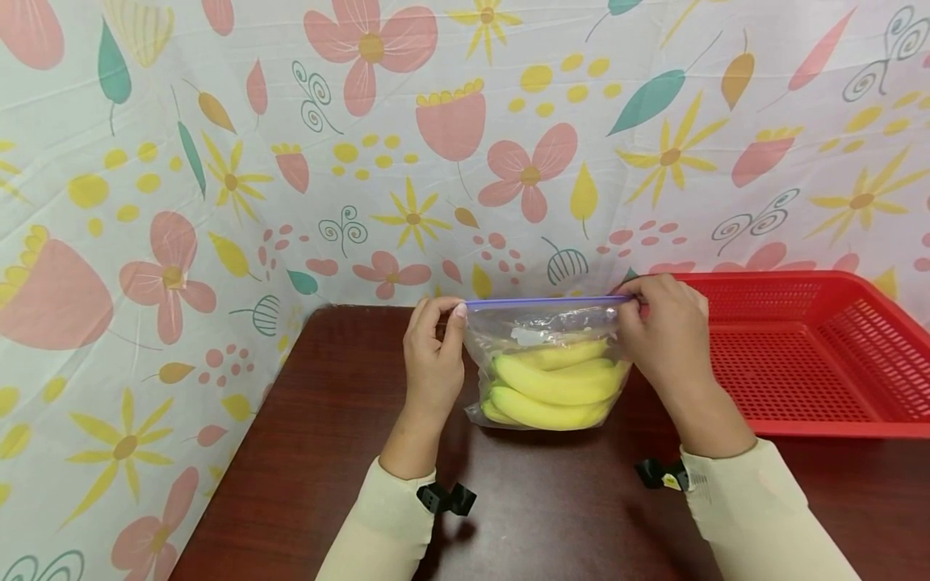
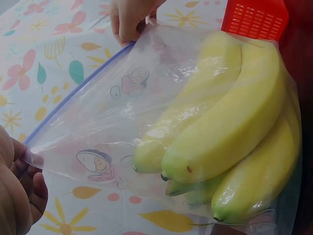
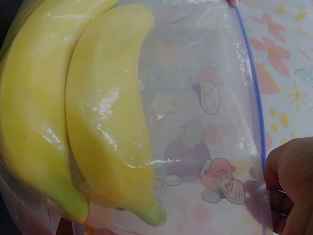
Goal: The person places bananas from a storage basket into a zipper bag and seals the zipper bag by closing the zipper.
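A clear zip bag [image 1: 538, 333] with a purple zip strip [image 1: 548, 303] along its top hangs between both hands, low over the dark table. Several yellow bananas [image 1: 559, 383] with greenish tips lie stacked in its lower part. My left hand [image 1: 434, 355] pinches the top left corner between thumb and fingers. At the other end of the strip, my right hand [image 1: 668, 339] grips the top right corner. The strip is stretched straight between them. Cartoon figures [image 2: 98, 164] are printed on the plastic, seen in both wrist views.
A red perforated basket [image 1: 770, 355] stands on the table [image 1: 552, 508] just right of the right hand. A flower-patterned cloth [image 1: 450, 194] hangs behind the table and along its left side. Black camera mounts [image 1: 443, 499] sit at both wrists.
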Demonstrator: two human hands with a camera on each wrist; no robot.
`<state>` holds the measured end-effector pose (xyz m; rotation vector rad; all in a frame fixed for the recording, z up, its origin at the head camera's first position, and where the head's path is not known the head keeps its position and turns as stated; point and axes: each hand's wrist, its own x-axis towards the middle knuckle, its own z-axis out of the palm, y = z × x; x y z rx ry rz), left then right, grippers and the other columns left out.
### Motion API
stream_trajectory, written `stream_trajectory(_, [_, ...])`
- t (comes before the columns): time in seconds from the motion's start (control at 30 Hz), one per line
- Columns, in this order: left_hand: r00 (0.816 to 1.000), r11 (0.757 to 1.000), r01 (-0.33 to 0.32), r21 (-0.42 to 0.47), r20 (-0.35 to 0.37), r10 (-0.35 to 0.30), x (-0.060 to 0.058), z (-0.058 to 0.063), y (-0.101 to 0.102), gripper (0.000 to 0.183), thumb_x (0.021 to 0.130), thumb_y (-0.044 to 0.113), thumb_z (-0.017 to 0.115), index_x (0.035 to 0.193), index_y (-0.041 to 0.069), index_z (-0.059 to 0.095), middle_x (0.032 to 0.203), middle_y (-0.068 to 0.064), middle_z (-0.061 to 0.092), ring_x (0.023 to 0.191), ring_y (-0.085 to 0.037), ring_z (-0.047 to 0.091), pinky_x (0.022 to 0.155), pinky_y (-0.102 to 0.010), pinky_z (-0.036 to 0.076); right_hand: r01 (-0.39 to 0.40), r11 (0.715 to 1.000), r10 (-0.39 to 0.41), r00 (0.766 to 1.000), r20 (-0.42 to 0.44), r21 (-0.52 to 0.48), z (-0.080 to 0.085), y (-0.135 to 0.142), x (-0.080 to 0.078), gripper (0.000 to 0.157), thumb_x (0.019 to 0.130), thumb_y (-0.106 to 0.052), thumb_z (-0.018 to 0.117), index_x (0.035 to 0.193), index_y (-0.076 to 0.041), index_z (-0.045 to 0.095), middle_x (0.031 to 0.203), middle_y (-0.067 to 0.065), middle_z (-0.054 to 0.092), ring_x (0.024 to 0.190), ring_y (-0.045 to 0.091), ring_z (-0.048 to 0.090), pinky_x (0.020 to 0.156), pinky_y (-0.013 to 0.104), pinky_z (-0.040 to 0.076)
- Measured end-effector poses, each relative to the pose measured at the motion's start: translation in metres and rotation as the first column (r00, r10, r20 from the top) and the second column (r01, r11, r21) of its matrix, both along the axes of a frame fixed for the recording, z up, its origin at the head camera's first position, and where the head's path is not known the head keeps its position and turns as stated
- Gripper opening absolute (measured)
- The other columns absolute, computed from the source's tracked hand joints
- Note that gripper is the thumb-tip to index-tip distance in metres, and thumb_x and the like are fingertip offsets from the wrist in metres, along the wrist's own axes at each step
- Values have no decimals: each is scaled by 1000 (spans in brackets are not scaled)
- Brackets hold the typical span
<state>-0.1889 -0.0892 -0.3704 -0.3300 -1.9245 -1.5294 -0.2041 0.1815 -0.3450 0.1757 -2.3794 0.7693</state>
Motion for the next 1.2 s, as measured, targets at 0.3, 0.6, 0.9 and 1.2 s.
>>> stream_trajectory(0.3, [1000, 1000, -7, -6, -5, 7, 0, 1, -1, 20, 102, 21, 60, 103, 3, 70, 91, -12, 59, 84, -18, 54, 73, -20, 47, -5, 1000, 4, 999, -48, -4, -4, 5, -1, 19, 89, -2, 52, 92, 2, 70, 94, 23, 66, 95, 44, 56, 97, 61, 34])
stream_trajectory(0.6, [1000, 1000, -3, 0, 5, 3, 0, 0, -1, 21, 102, 22, 60, 103, 5, 70, 90, -11, 59, 84, -17, 53, 73, -21, 46, 10, 1000, -10, 1000, -10, -3, -6, 8, 1, 20, 90, -2, 51, 95, 4, 69, 96, 24, 65, 96, 44, 55, 99, 61, 33])
stream_trajectory(0.9, [1000, 1000, -3, 5, 5, 3, -1, 0, -1, 20, 102, 21, 60, 103, 4, 71, 91, -12, 60, 84, -17, 54, 73, -21, 47, 22, 1000, -22, 999, 29, 0, -8, 14, 2, 21, 92, -5, 51, 99, 3, 69, 101, 24, 64, 98, 44, 54, 100, 61, 32])
stream_trajectory(1.2, [1000, 1000, 3, -5, 8, -3, 0, 0, -1, 20, 102, 21, 60, 103, 3, 70, 90, -12, 59, 83, -19, 54, 74, -21, 47, 41, 999, -41, 997, 72, 7, -9, 16, 4, 21, 93, -7, 53, 102, 3, 69, 102, 24, 64, 99, 43, 53, 100, 61, 32])
